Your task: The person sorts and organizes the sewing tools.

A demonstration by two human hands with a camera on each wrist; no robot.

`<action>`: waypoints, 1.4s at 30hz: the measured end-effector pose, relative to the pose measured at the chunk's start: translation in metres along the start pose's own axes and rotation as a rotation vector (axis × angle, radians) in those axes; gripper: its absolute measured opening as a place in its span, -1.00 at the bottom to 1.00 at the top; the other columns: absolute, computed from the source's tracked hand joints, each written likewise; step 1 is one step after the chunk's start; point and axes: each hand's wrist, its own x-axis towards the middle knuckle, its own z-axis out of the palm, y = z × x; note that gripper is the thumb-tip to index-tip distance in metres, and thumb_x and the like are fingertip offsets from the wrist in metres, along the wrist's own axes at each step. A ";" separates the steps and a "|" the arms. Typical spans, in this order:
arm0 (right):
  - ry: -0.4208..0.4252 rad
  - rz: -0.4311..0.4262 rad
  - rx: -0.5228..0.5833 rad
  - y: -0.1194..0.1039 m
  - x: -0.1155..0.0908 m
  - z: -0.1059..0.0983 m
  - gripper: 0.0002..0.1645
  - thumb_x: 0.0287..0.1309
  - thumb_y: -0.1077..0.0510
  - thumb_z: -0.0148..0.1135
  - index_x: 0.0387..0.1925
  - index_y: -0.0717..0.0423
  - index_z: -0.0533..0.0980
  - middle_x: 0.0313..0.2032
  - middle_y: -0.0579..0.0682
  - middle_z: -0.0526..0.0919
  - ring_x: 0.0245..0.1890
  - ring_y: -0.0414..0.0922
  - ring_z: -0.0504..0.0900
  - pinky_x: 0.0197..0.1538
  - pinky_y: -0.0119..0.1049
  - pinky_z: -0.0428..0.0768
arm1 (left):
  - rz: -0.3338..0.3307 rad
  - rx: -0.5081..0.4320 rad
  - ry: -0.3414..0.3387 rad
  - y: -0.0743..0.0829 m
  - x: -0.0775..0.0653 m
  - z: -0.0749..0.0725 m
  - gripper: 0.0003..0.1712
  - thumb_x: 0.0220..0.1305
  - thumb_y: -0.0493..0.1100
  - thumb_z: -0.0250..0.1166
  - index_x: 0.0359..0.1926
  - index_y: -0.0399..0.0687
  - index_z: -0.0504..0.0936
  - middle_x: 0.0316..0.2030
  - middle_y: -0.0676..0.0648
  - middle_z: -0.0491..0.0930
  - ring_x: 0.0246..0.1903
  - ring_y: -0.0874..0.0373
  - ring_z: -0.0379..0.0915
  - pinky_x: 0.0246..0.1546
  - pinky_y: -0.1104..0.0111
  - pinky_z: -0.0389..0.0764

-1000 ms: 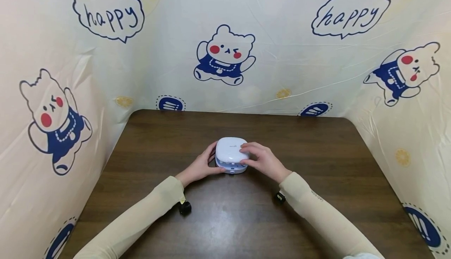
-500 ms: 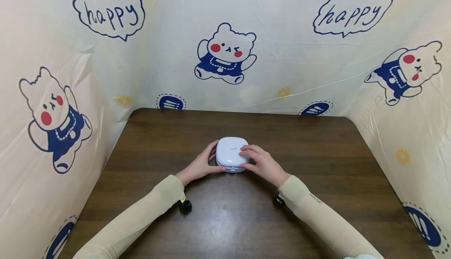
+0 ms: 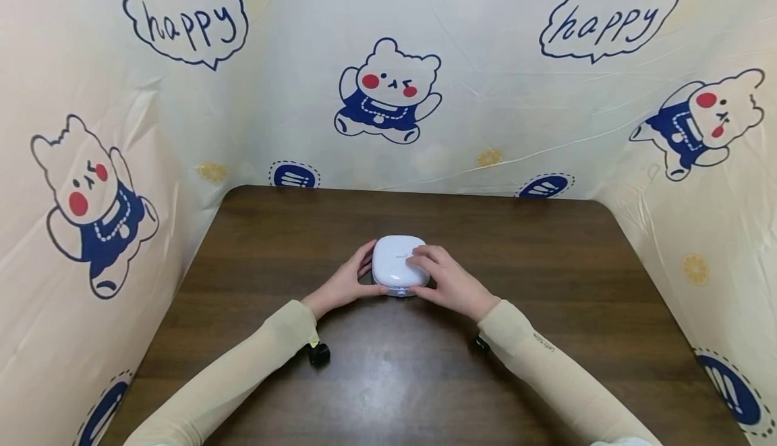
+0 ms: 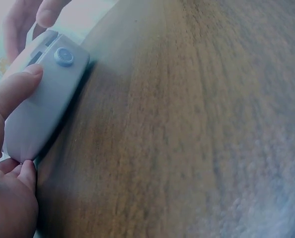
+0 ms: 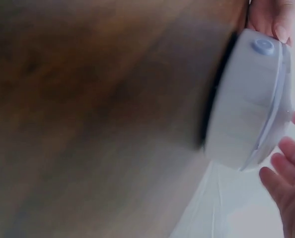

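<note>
A white rounded-square case [image 3: 391,264] with a glossy lid sits on the brown wooden table [image 3: 388,378]. My left hand [image 3: 342,287] grips its left side, thumb across the front wall and fingers round the far side. In the left wrist view a round button [image 4: 64,57] stands out from the case's front. My right hand [image 3: 456,285] rests its fingers on the right part of the lid, thumb by the front edge. Seen from the right wrist, the lid [image 5: 281,111] lies almost level on the base, a thin seam between them. The inside of the case is hidden.
Pale cloth [image 3: 388,21] printed with bears and "happy" bubbles hangs round the back and sides of the table. A small black device [image 3: 319,354] hangs at the left sleeve's cuff, and another [image 3: 481,343] at the right.
The lid has come down from a raised front gap onto the base. My right hand has lowered with it and shifted slightly left. My left hand keeps its grip.
</note>
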 end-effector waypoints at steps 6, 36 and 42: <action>-0.158 0.173 0.134 0.007 0.014 -0.007 0.02 0.14 -0.12 0.58 0.52 0.04 0.31 0.54 0.26 0.15 0.49 0.20 0.28 0.43 0.07 0.46 | -0.015 -0.008 -0.003 0.001 -0.001 -0.001 0.27 0.19 -0.18 0.60 0.67 -0.10 -0.09 0.63 -0.23 -0.03 0.58 -0.12 0.04 0.52 0.07 0.24; -0.298 0.278 0.159 0.021 0.028 -0.010 0.27 0.07 -0.30 0.56 0.62 0.11 0.15 0.52 0.20 0.22 0.42 0.11 0.38 0.42 -0.02 0.47 | -0.013 0.013 -0.019 -0.002 0.001 -0.001 0.26 0.18 -0.11 0.61 0.66 -0.11 -0.07 0.63 -0.21 -0.01 0.58 -0.08 0.04 0.51 0.14 0.26; -0.323 0.298 0.180 0.023 0.024 -0.008 0.31 0.11 -0.35 0.51 0.66 0.03 0.03 0.61 0.15 0.06 0.52 0.10 0.25 0.48 0.02 0.39 | -0.011 0.046 -0.019 -0.002 0.000 -0.001 0.29 0.18 -0.09 0.61 0.67 -0.12 -0.09 0.63 -0.21 -0.03 0.58 -0.06 0.05 0.50 0.17 0.27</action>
